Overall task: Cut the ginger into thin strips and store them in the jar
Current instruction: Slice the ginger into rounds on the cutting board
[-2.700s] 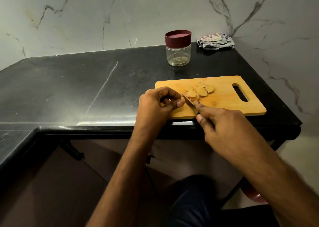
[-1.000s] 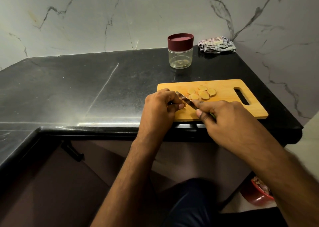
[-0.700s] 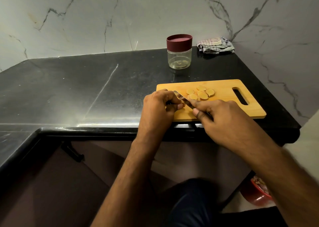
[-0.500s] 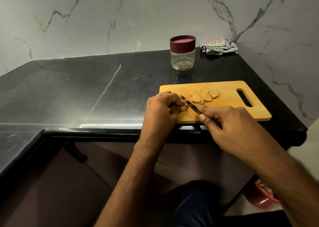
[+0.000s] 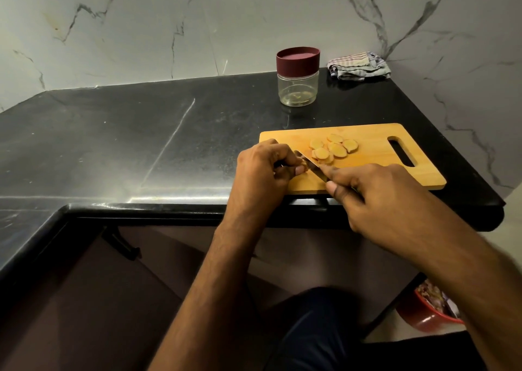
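Both hands' grips curl closed: right hand (image 5: 375,198) holds the knife (image 5: 310,166), left hand (image 5: 262,170) hides whatever it pinches.

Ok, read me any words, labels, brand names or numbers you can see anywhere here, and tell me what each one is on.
None can be read.
Clear plastic jar with the maroon lid: no label or print visible.
Light wooden cutting board: plain, no marking.
Steel knife blade: no stamp visible; mostly hidden by the hands.
Folded checked cloth: pattern only, no text.
Red bowl on the floor: contents too blurred to tell.
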The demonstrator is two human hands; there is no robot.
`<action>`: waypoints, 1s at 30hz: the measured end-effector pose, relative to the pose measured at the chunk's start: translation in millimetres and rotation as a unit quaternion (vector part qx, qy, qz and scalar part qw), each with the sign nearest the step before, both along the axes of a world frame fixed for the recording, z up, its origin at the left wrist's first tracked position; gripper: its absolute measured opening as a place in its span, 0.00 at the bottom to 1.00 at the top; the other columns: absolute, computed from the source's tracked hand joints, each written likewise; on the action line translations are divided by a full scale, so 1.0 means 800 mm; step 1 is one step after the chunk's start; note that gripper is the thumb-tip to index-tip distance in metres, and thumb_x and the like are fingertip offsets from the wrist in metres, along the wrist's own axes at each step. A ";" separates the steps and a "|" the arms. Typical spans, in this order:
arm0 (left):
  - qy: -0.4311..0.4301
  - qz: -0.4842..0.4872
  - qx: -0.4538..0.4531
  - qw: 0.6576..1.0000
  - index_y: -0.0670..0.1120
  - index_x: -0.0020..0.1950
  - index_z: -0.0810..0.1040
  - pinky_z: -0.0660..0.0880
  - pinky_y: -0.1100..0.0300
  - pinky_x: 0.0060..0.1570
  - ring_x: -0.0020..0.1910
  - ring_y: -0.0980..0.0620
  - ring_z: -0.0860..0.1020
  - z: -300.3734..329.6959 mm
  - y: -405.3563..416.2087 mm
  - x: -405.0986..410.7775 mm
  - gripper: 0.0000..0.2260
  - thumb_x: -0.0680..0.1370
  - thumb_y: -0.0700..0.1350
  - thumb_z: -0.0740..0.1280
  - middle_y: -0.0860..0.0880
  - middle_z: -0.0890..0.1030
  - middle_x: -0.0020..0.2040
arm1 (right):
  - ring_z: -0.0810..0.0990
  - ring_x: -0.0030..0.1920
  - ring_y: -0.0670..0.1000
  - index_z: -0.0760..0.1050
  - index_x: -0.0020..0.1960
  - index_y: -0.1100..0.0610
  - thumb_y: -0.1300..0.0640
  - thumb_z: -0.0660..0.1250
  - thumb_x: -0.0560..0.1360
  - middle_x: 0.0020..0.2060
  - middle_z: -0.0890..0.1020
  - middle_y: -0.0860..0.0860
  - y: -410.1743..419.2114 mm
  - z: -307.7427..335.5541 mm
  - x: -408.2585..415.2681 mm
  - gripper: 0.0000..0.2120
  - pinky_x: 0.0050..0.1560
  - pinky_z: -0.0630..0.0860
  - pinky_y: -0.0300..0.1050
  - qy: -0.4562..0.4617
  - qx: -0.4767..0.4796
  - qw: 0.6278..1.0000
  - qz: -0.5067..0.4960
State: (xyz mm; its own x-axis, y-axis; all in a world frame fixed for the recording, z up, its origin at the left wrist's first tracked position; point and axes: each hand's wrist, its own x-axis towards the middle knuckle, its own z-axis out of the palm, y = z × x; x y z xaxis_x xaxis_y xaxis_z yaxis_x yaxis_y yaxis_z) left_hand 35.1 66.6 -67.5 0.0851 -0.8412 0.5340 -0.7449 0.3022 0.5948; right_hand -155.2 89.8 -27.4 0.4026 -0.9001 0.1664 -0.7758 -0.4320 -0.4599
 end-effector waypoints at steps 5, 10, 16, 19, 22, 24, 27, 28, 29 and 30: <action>0.011 -0.018 0.002 1.000 0.44 0.40 0.85 0.70 0.74 0.40 0.39 0.64 0.79 0.000 -0.002 0.001 0.03 0.72 0.39 0.78 0.55 0.81 0.40 | 0.75 0.46 0.44 0.69 0.69 0.40 0.48 0.59 0.80 0.52 0.79 0.45 -0.013 -0.002 0.017 0.17 0.34 0.66 0.34 -0.001 -0.020 1.000 -0.012; 0.030 -0.006 -0.002 1.000 0.44 0.40 0.85 0.75 0.69 0.41 0.41 0.58 0.81 -0.001 0.000 -0.001 0.03 0.72 0.39 0.78 0.53 0.84 0.41 | 0.73 0.39 0.42 0.68 0.69 0.40 0.48 0.58 0.81 0.52 0.78 0.45 -0.012 0.002 0.022 0.17 0.32 0.63 0.33 0.037 -0.027 0.999 -0.019; 0.031 -0.015 0.005 0.999 0.45 0.41 0.85 0.78 0.61 0.42 0.41 0.55 0.82 -0.002 -0.001 0.001 0.03 0.73 0.41 0.78 0.52 0.84 0.41 | 0.73 0.35 0.42 0.68 0.68 0.37 0.46 0.58 0.80 0.34 0.68 0.40 0.004 -0.001 -0.001 0.17 0.29 0.63 0.35 0.024 0.012 0.999 -0.019; 0.045 -0.020 0.005 0.999 0.43 0.41 0.85 0.79 0.61 0.45 0.42 0.58 0.82 -0.002 0.001 0.001 0.03 0.72 0.40 0.77 0.53 0.84 0.42 | 0.68 0.32 0.41 0.68 0.69 0.38 0.46 0.58 0.80 0.34 0.65 0.40 -0.001 -0.003 0.010 0.17 0.28 0.58 0.34 0.025 -0.004 0.999 -0.027; 0.061 -0.019 0.009 0.998 0.44 0.40 0.85 0.80 0.55 0.46 0.43 0.56 0.83 -0.003 0.003 0.001 0.03 0.72 0.40 0.77 0.53 0.84 0.42 | 0.66 0.31 0.42 0.67 0.70 0.39 0.45 0.57 0.80 0.33 0.65 0.41 -0.003 -0.001 0.013 0.18 0.27 0.58 0.35 0.033 -0.010 0.999 -0.035; 0.068 -0.018 0.012 0.997 0.45 0.41 0.85 0.79 0.52 0.46 0.42 0.53 0.82 -0.004 0.002 0.000 0.03 0.72 0.41 0.77 0.53 0.84 0.41 | 0.66 0.33 0.43 0.66 0.71 0.41 0.45 0.56 0.81 0.35 0.66 0.42 -0.007 -0.001 0.013 0.19 0.28 0.60 0.37 0.045 -0.012 0.998 -0.044; 0.081 -0.019 0.015 0.996 0.45 0.42 0.85 0.79 0.49 0.47 0.43 0.51 0.82 -0.007 0.001 0.001 0.02 0.72 0.41 0.77 0.52 0.84 0.42 | 0.70 0.36 0.44 0.63 0.68 0.45 0.45 0.57 0.80 0.37 0.69 0.45 -0.013 -0.002 0.014 0.17 0.31 0.67 0.40 0.076 -0.032 0.996 -0.045; 0.080 -0.016 0.015 0.997 0.45 0.42 0.85 0.79 0.48 0.47 0.43 0.50 0.82 -0.007 0.001 0.001 0.03 0.72 0.42 0.78 0.52 0.84 0.42 | 0.72 0.36 0.45 0.61 0.66 0.46 0.46 0.57 0.80 0.36 0.70 0.45 -0.015 -0.002 0.014 0.16 0.30 0.68 0.41 0.080 -0.035 0.995 -0.041; 0.079 -0.015 0.015 0.997 0.45 0.42 0.85 0.79 0.48 0.47 0.43 0.50 0.82 -0.008 0.002 0.001 0.03 0.72 0.42 0.78 0.52 0.84 0.42 | 0.72 0.35 0.45 0.60 0.65 0.46 0.46 0.58 0.80 0.35 0.71 0.46 -0.016 -0.002 0.014 0.15 0.29 0.67 0.40 0.082 -0.037 0.995 -0.037; 0.078 -0.016 0.015 0.997 0.45 0.42 0.85 0.79 0.47 0.47 0.43 0.50 0.82 -0.008 0.002 0.000 0.03 0.72 0.42 0.78 0.52 0.84 0.42 | 0.72 0.34 0.45 0.60 0.65 0.45 0.47 0.57 0.80 0.35 0.71 0.46 -0.017 -0.002 0.012 0.15 0.28 0.65 0.39 0.085 -0.038 0.995 -0.031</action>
